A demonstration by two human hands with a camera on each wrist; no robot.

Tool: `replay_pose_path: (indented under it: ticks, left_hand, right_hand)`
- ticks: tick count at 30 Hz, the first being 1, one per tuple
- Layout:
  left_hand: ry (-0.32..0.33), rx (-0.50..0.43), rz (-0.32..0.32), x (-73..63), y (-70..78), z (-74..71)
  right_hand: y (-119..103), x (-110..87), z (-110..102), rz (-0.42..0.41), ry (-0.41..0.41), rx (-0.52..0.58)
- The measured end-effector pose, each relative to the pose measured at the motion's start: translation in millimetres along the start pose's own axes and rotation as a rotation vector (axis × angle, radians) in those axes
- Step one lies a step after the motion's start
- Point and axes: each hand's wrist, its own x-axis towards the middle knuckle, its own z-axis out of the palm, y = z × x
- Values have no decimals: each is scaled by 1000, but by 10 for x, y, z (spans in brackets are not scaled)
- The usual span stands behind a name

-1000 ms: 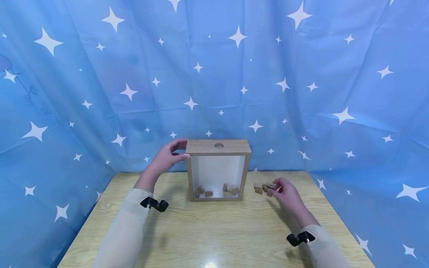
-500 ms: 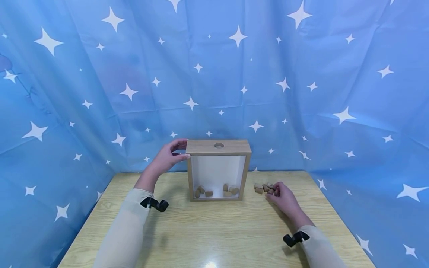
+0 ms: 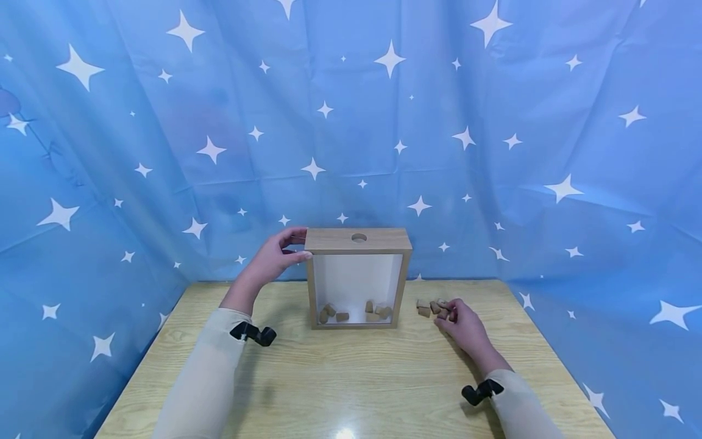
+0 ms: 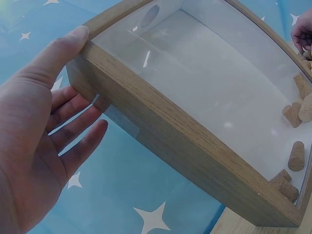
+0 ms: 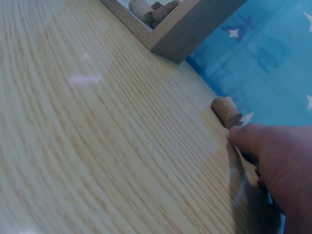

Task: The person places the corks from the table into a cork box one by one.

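Note:
My left hand (image 3: pixel 274 256) holds the upper left corner of an upright wooden box (image 3: pixel 355 242) with a clear front. In the left wrist view its thumb (image 4: pixel 68 46) lies on the front corner, while the other fingers reach round the side. Several cork stoppers (image 3: pixel 342 317) lie inside along the bottom. A round hole (image 3: pixel 359 238) pierces the box top. Right of the box, my right hand (image 3: pixel 466 326) is down at a small group of corks (image 3: pixel 424 311), thumb and fingers curled round one cork (image 3: pixel 443 314). In the right wrist view that cork is hidden; another cork (image 5: pixel 226 111) lies just beyond the thumb.
The box stands on a light wood-grain table (image 3: pixel 351 378), near its back edge. A blue curtain (image 3: pixel 351 122) with white stars hangs behind and at both sides. A black camera mount sits on each wrist, the left mount (image 3: pixel 253 334) and the right mount (image 3: pixel 482 391).
My right hand has shifted slightly down and to the left at the corks, its fingers lower round one of them. The left hand and the box have stayed in place.

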Motion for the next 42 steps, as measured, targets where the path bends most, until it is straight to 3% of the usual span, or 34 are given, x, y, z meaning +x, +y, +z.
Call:
replay_pose_path:
  ticks: [10,21,28,42]
  left_hand:
    - [3,8,15,-8,-5,-2]
    - [1,5,8,5,-19,-10]
    - [2,2,1,0,-3,-3]
    - [32,20,18,25,-31,29]
  right_hand:
    - [11,-9,24,-21,11,-14]
    - [-38,-56,15,12,8,90]
    - [-148,-119,-12,-11,25,198]
    - [-406,-131,-134,-3,61,241]
